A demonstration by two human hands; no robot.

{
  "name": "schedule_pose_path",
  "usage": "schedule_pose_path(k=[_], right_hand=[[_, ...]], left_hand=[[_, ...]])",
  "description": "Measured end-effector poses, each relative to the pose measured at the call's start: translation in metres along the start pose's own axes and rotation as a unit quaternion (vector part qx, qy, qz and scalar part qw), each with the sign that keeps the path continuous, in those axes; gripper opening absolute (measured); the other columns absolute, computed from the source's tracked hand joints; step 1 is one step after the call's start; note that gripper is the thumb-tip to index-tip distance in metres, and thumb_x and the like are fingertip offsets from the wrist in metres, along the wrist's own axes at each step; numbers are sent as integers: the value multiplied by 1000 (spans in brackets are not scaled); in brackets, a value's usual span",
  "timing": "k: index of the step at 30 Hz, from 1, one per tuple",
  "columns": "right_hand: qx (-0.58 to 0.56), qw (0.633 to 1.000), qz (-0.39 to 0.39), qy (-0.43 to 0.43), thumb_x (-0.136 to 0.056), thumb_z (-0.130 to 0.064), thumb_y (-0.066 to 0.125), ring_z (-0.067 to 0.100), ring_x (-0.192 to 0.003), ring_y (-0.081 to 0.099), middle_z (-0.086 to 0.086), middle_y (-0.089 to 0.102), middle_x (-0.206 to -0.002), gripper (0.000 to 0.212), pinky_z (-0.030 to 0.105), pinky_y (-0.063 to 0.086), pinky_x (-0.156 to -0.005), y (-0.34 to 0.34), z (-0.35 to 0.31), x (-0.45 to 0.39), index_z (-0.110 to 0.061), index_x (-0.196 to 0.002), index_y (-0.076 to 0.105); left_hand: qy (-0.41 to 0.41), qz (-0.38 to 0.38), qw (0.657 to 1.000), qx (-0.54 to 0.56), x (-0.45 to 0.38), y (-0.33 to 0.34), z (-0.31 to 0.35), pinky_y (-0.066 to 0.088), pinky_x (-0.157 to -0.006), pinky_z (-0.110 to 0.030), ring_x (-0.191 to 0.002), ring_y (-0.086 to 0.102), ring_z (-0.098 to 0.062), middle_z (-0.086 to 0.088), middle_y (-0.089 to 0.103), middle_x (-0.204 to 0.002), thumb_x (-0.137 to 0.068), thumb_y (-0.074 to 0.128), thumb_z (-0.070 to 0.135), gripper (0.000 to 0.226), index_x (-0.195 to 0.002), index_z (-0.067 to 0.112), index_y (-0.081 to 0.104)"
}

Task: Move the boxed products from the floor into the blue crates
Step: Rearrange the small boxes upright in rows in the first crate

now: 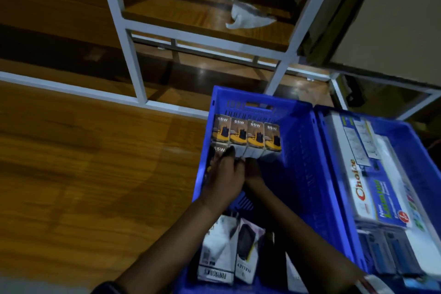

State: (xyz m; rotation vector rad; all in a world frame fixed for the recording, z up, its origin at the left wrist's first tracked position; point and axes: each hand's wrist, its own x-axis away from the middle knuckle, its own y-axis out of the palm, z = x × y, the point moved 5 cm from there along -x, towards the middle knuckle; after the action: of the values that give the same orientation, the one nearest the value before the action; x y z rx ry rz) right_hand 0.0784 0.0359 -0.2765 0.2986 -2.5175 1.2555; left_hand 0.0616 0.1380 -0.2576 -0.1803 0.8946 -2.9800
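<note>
Both hands, left hand [224, 174] and right hand [253, 172], pinching 65W boxes [247, 137] rowed upright in left blue crate [307, 150]; right crate [420, 150] packed flat.

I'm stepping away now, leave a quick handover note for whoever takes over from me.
Left hand and right hand both grip the row of yellow-and-black 65W boxes standing at the far end of the left blue plastic crate.
White boxed products sit at its near end.
The right blue crate holds long white and blue cartons.
Left: settle the row. No boxes visible on the floor.
</note>
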Motion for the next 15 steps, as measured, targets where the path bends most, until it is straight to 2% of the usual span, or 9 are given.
schedule_pose_path(k=[1, 2, 3, 5, 6, 8, 11, 12, 15], right_hand=[[-55, 997, 53, 3, -108, -16, 39, 14, -97, 66, 6, 70, -110, 30, 25, 47, -83, -13, 4, 4, -5, -115, 66], [-10, 999, 51, -5, -106, -21, 44, 7, -85, 68, 2, 73, -93, 28, 24, 47, -75, -19, 8, 8, -13, -95, 69], [25, 998, 61, -17, -102, -29, 54, -1, -65, 65, -3, 70, -72, 32, 21, 45, -63, -25, 9, 16, -18, -75, 65], [11, 1000, 17, -2, -90, -48, 67, 3, -39, 50, -5, 54, -45, 51, 21, 35, -47, -33, 19, 44, -16, -55, 51], [30, 999, -5, 10, -86, -55, 69, 5, -35, 44, -5, 48, -40, 57, 22, 31, -43, -30, 22, 61, -16, -51, 46], [67, 995, -62, 30, -81, -67, 69, 2, -37, 45, -5, 47, -39, 62, 20, 31, -40, -18, 24, 93, -17, -50, 48], [94, 987, -111, 74, -64, -93, 58, 7, -57, 61, -6, 57, -52, 76, 27, 46, -53, 9, 20, 116, -17, -57, 56], [100, 983, -123, 90, -63, -95, 57, 7, -60, 61, -8, 57, -57, 77, 27, 45, -54, 16, 20, 118, -18, -58, 54], [45, 983, -155, 84, -70, -80, 71, -3, -50, 51, -10, 56, -58, 62, 16, 37, -45, 26, 9, 118, -21, -63, 53]], left_hand=[[-5, 4, 1000, 16, -1, -2, 0, 44, -110, -35, -138, 51, -27, -6, 61, -144, -102, 47, 40, 49, -145, 18, 54], [-13, 4, 999, 29, -1, -2, 0, 44, -110, -36, -138, 50, -27, -6, 61, -144, -102, 48, 41, 50, -145, 17, 55], [-21, 0, 999, 40, -1, -2, -1, 44, -111, -39, -139, 50, -27, -5, 60, -146, -101, 48, 42, 52, -146, 17, 54], [-26, -13, 999, 45, 0, -2, -3, 44, -112, -44, -141, 49, -28, -4, 58, -148, -99, 46, 48, 58, -147, 17, 53], [-27, -19, 998, 45, 0, -2, -3, 43, -114, -44, -142, 47, -27, -4, 56, -150, -99, 45, 49, 59, -148, 18, 52], [-31, -27, 998, 47, -1, -1, -5, 40, -117, -40, -144, 44, -26, -5, 52, -154, -102, 49, 45, 57, -151, 15, 48], [-20, -38, 998, 44, -1, 2, -6, 41, -112, -33, -142, 46, -24, -3, 52, -154, -103, 51, 43, 56, -151, 14, 48], [-17, -40, 998, 44, -1, 2, -6, 40, -111, -31, -142, 46, -23, -2, 52, -154, -102, 52, 43, 56, -151, 15, 49], [-15, -40, 998, 35, -1, 1, -6, 39, -115, -35, -144, 44, -25, -4, 52, -154, -102, 54, 42, 58, -150, 11, 50]])
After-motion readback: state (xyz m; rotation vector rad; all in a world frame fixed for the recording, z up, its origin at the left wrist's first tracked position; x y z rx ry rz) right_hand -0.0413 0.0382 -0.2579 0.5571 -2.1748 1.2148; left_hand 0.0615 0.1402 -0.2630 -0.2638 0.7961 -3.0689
